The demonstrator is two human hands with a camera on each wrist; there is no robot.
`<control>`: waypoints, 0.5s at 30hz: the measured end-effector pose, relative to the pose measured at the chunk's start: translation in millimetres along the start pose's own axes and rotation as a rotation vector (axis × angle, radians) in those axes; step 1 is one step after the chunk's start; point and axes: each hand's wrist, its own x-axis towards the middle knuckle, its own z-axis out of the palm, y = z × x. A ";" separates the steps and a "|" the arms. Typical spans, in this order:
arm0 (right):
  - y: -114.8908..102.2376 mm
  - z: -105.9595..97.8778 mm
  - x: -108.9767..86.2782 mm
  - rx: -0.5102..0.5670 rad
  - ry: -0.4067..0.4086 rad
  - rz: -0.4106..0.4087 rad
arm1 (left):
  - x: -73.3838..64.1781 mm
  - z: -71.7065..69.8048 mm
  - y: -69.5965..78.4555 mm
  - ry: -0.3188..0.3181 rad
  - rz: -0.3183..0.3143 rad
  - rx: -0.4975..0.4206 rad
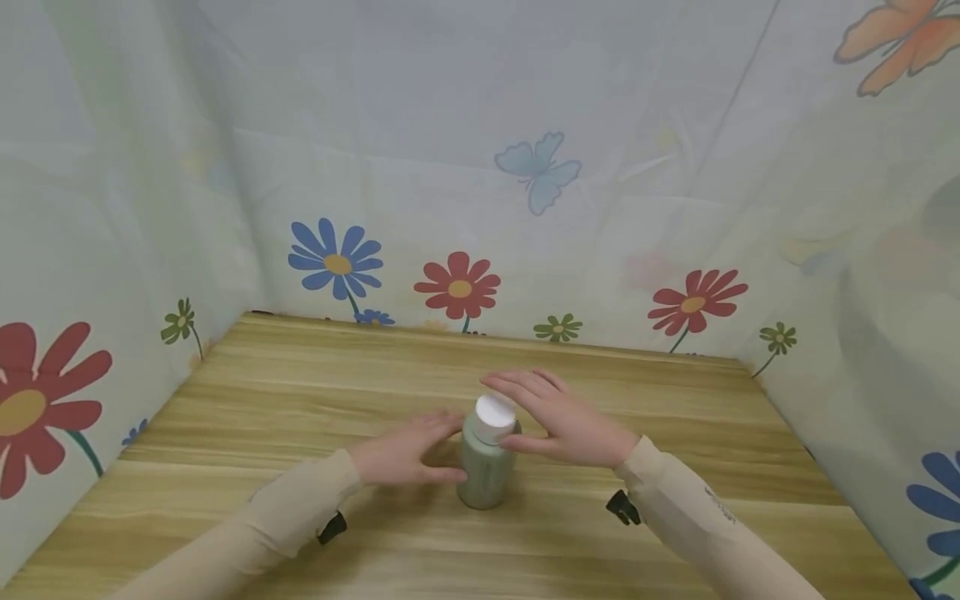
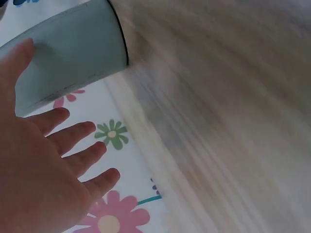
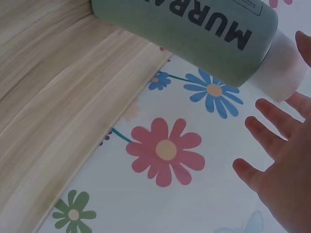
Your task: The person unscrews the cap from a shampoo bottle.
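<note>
A pale green bottle (image 1: 482, 471) with a white cap (image 1: 495, 416) stands upright on the wooden table. To its left is my left hand (image 1: 396, 452), thumb and fingers spread about the body. In the left wrist view the thumb lies over the green bottle (image 2: 80, 56), while the other fingers reach out straight. My right hand (image 1: 567, 422) is at the cap's right side, thumb beside it and fingers stretched over and behind it. The right wrist view shows dark letters on the bottle (image 3: 194, 41) and loosely spread fingers by the cap (image 3: 277, 68); firm contact is unclear.
The wood-grain table (image 1: 360, 358) is bounded at the back and sides by a white cloth (image 1: 420, 192) printed with flowers and butterflies. Both forearms wear beige sleeves, and a small black buckle (image 1: 623, 507) hangs near the right wrist.
</note>
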 end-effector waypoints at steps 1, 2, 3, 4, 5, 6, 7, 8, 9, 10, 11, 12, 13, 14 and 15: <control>-1.1 0.9 2.1 -0.003 0.002 -0.008 | 1.0 2.0 -0.6 0.004 0.013 -0.023; -1.8 1.6 3.8 -0.007 0.001 -0.011 | 2.0 3.3 -0.1 0.004 0.027 -0.051; -2.4 2.2 5.4 -0.010 0.003 -0.014 | 3.3 4.9 0.3 0.000 0.035 -0.088; -3.0 2.5 6.7 -0.011 0.002 -0.014 | 5.1 7.2 0.3 -0.005 0.043 -0.125; -3.4 2.7 7.7 -0.010 -0.001 -0.011 | 6.3 9.1 1.0 -0.013 0.039 -0.171; -3.7 2.9 8.6 -0.008 -0.006 -0.005 | 7.7 11.4 1.5 -0.022 0.024 -0.211; -3.9 3.1 9.4 -0.006 -0.010 -0.002 | 9.0 13.6 2.3 -0.032 0.004 -0.253; -4.0 3.4 10.2 -0.001 -0.018 0.001 | 10.2 15.4 3.0 -0.040 -0.011 -0.294; -4.3 3.4 11.0 0.004 -0.026 0.005 | 11.6 17.5 3.0 -0.045 -0.027 -0.336; -4.6 3.3 11.6 0.009 -0.033 0.007 | 13.1 19.3 3.2 -0.047 -0.038 -0.367; -4.9 3.4 12.2 0.009 -0.039 0.009 | 14.3 20.9 3.4 -0.047 -0.047 -0.396; -5.1 3.5 12.8 0.012 -0.040 0.005 | 15.6 22.5 3.3 -0.046 -0.056 -0.419; -5.4 3.6 13.4 0.012 -0.040 -0.001 | 16.8 23.5 3.8 -0.044 -0.061 -0.442; -5.6 3.6 13.9 0.014 -0.039 -0.005 | 17.8 24.4 4.2 -0.042 -0.064 -0.460; -6.1 3.5 14.3 0.017 -0.039 -0.007 | 18.9 25.5 4.7 -0.043 -0.066 -0.485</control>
